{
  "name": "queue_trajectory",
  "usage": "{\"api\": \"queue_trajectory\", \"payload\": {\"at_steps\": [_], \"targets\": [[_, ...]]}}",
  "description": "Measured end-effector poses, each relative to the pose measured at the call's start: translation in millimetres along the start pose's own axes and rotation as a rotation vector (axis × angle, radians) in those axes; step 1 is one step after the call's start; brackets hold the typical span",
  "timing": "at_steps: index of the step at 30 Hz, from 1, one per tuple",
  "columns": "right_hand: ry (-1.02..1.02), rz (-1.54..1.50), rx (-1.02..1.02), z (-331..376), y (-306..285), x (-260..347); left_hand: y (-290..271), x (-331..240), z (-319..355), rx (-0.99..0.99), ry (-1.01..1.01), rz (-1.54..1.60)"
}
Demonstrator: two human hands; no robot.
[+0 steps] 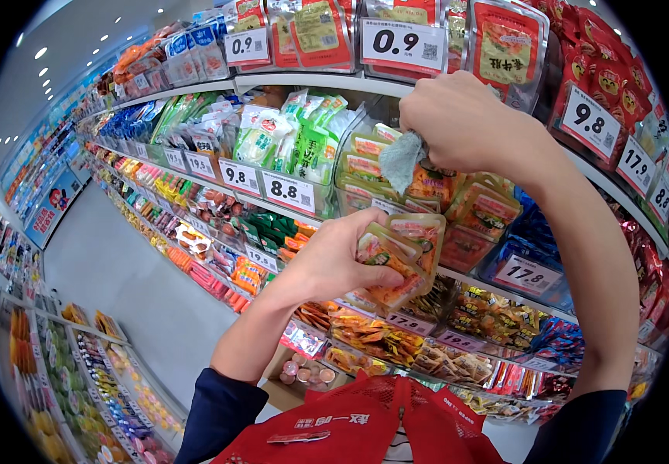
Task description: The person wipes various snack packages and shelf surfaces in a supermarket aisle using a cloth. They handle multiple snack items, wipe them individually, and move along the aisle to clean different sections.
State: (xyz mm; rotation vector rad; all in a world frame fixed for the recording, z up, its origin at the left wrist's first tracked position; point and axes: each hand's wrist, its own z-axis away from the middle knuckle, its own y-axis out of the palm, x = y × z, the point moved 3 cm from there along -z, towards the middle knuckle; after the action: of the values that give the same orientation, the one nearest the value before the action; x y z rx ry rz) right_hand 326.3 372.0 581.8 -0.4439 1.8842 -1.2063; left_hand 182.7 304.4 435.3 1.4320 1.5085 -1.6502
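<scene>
My left hand (333, 257) is closed around a few flat snack packets (415, 240) with clear edges and orange-red contents, held in front of the shelf. Bunched in my right hand (458, 120) is a grey-green cloth (402, 161), its loose end hanging down. That hand is above and to the right of the left one, at the opening of a clear shelf bin (345, 182). More packets of the same look (485, 210) stand in and beside this bin. My right fingertips are partly hidden behind the hand and the cloth.
White and green snack bags (292, 139) fill the bins to the left. Above runs a curved shelf edge (311, 80) with price cards and larger pouches. Red bags (601, 66) hang at upper right. An open carton (292, 390) stands low, near my red vest (357, 425). An aisle floor (110, 255) lies left.
</scene>
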Motion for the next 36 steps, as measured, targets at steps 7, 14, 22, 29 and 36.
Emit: {"api": "queue_trajectory", "payload": {"at_steps": [7, 14, 22, 29, 36], "targets": [[0.014, -0.116, -0.175, 2, 9, 0, -3, -5, 9, -0.001, -0.035, 0.068], [0.064, -0.503, 0.116, 17, -12, 36, -20, -10, 13, -0.05, 0.138, 0.13], [0.14, -0.598, -0.079, -1, -10, 11, -49, -8, 30, -0.179, -0.048, 0.208], [0.227, -0.28, -0.317, -28, -5, 19, -54, 12, 48, -0.215, -0.051, 0.112], [0.228, -0.224, -0.189, -42, 12, 26, -54, 16, 52, -0.204, -0.007, 0.145]]}}
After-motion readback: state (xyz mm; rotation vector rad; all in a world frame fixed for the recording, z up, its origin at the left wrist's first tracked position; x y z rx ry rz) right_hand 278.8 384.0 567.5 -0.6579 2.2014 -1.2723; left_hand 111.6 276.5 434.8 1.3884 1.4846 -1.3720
